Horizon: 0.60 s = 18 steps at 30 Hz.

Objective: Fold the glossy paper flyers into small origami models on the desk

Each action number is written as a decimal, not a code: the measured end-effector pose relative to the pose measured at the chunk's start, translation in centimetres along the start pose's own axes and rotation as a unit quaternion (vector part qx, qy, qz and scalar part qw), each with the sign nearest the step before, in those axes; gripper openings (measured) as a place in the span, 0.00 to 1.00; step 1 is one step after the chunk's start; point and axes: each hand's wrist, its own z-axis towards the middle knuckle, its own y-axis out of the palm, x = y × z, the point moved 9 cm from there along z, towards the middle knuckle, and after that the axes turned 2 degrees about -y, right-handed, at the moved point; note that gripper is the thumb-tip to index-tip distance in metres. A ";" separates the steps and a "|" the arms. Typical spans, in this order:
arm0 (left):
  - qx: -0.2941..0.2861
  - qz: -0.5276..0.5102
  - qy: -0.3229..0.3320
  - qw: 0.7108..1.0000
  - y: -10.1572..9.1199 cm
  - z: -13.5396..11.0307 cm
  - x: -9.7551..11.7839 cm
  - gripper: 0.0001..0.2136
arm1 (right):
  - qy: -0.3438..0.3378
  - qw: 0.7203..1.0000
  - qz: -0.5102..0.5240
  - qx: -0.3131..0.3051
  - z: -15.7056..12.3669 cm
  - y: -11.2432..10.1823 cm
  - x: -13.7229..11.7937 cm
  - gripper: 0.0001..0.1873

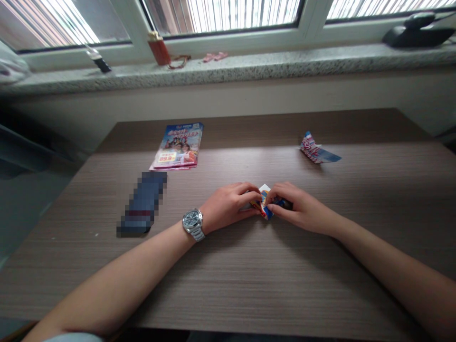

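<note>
Wood-grain brown tabletop (249,285) w/ both forearms stretched across it, hands meeting at mid-table. Going left to right: left hand (228,205), steel watch (193,224) on its wrist, is curled tight, fingertips pinching the left side of a small folded piece of printed paper (264,202). Right hand (302,209) mirrors it, fingers bent and pinching the paper's right side. Paper is red, white & blue, held low at the table surface between the two sets of fingertips; can't tell if it rests on the wood. Neither hand is spread open, both grasp the same paper.

Surface: far left lies a blurred dark blue flat thing (144,204), and just beyond it a colourful printed leaflet (178,146), flat. Far right, well apart from the hands, sits another folded paper scrap (317,151), similar print.

Room: past the far table edge a pale wall, then a speckled stone windowsill (285,64) under white-framed windows. On the sill, left to right: a dark small object (98,59), a red box (158,49), pink bits (214,57), a black object (416,31) at far right.

Open room: near half of the table is bare around the arms; wide free wood btwn hands and right edge.
</note>
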 end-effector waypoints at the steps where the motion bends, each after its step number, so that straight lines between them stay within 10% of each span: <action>1: 0.000 0.001 0.000 1.000 0.0 0.0 0.0 0.11 | 0.002 1.000 -0.004 0.000 0.0 0.1 0.0 0.04; 18: 0.011 0.019 0.006 1.000 0.1 0.0 0.0 0.10 | 0.023 0.999 -0.024 0.023 0.2 0.2 0.1 0.03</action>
